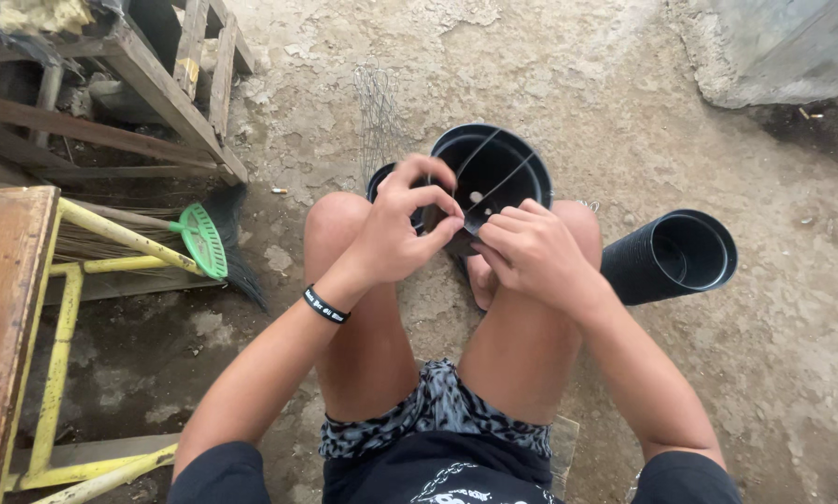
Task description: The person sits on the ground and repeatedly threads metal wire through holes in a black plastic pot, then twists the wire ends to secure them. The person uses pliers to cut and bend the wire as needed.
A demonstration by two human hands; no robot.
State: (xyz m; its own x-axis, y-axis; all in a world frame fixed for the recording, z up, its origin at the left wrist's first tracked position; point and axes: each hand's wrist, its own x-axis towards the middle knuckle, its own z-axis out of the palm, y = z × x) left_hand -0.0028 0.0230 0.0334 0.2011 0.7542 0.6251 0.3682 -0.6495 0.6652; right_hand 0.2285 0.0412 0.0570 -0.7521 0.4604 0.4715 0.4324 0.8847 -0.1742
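Note:
I sit with bare knees over a concrete floor. A black plastic pot [493,163] stands upright on the ground just past my knees, with thin wires [505,174] crossing its mouth. My left hand [395,229] pinches a wire end at the pot's near rim between thumb and fingers; a black wristband is on that wrist. My right hand [529,250] is curled beside it, fingers closed on the same wire at the rim. The two hands nearly touch.
A stack of black pots [671,257] lies on its side to the right. A bundle of thin wires [379,117] lies beyond the pot. A green-headed broom [209,243], a yellow metal frame [59,327], a wooden tabletop [3,308] and wooden framing [148,84] are on the left.

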